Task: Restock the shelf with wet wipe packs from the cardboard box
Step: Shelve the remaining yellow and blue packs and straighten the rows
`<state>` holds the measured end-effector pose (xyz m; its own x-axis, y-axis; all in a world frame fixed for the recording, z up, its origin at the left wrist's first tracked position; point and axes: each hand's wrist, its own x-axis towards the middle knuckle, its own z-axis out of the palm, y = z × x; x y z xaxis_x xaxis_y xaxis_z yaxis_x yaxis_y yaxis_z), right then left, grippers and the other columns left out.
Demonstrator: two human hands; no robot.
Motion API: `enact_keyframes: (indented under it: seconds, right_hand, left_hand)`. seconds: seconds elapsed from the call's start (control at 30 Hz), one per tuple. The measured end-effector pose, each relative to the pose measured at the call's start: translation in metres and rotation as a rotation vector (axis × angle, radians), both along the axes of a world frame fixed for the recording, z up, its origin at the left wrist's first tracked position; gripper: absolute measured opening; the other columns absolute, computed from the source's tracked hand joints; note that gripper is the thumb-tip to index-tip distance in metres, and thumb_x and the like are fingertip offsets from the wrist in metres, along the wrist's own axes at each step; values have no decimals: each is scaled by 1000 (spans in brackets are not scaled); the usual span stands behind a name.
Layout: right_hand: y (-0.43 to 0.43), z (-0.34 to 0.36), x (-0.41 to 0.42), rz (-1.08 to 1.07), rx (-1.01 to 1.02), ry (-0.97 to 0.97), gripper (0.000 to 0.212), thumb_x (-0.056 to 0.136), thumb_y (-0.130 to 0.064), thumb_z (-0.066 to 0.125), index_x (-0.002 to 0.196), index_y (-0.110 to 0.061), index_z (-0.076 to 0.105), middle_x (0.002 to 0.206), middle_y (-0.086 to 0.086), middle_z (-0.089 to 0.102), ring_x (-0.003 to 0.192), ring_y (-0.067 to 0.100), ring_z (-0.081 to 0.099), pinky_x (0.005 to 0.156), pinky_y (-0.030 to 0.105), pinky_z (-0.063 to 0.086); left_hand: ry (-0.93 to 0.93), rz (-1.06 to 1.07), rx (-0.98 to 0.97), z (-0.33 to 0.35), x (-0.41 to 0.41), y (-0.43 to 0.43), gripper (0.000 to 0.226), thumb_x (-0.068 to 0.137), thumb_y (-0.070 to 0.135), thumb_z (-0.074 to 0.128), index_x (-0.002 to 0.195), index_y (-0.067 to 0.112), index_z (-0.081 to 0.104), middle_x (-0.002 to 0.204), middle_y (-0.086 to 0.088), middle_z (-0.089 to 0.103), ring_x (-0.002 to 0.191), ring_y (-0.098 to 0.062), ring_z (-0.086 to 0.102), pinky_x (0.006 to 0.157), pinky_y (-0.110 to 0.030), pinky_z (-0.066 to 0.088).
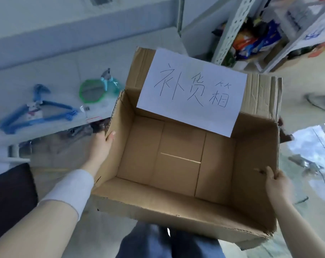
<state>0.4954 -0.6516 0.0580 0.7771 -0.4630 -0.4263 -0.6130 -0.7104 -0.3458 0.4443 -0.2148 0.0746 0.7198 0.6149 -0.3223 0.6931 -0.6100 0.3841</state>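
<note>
Above pale floor, hands (100, 144) (275, 181) grip opposite walls of cardboard box (178, 164).

White worktop (51, 71), left side: blue clothes hangers (36, 112) near its front edge; green-rimmed round object (90, 91) and spray bottle (109, 81) just beside each other, farther right.

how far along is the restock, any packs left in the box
Done: the box is empty, its bare floor showing, no packs inside. In hand: the left hand and right hand hold it by its sides. Left: cannot confirm, the shelf is too blurred to check.
</note>
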Motion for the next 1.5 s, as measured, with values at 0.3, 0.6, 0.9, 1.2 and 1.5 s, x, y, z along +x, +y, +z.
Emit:
enact_keyframes:
  seconds: [0.3, 0.6, 0.9, 1.2, 1.5]
  right_hand:
    - [182, 39, 17, 480, 18, -125, 31, 97, -28, 42, 90, -1, 56, 106, 35, 59, 98, 50, 55, 81, 47, 44]
    - [382, 48, 37, 964, 62, -150, 39, 99, -27, 39, 112, 4, 58, 100, 29, 62, 86, 41, 56, 72, 41, 43]
    - [595, 35, -6, 1435, 83, -133, 38, 98, -26, 41, 114, 7, 53, 110, 36, 58, 104, 51, 53, 87, 49, 43]
    - [762, 11, -107, 1812, 125, -168, 36, 99, -25, 38, 108, 4, 57, 104, 33, 61, 104, 49, 53, 81, 44, 40]
    - [882, 5, -176, 2016, 170, -167, 31, 100, -21, 38, 96, 5, 53, 106, 32, 61, 101, 47, 55, 76, 42, 39]
  left_hand:
    - [-36, 445, 67, 16, -184, 121, 42, 98, 34, 41, 85, -2, 58, 80, -17, 63, 70, -29, 54, 64, -33, 38]
    - [37, 916, 107, 16, -310, 158, 44, 98, 39, 38, 87, 2, 60, 81, -19, 65, 79, -39, 60, 74, -42, 48]
    - [49, 1373, 114, 16, -405, 153, 43, 99, 32, 39, 99, -2, 65, 96, -30, 65, 95, -45, 58, 77, -41, 42]
    - [23, 1757, 58, -11, -475, 168, 37, 99, 29, 41, 98, 3, 67, 98, -28, 67, 95, -43, 59, 70, -35, 33]
    - [20, 1977, 53, -25, -498, 209, 37, 98, 30, 43, 94, 2, 67, 96, -31, 65, 96, -45, 58, 77, -41, 42]
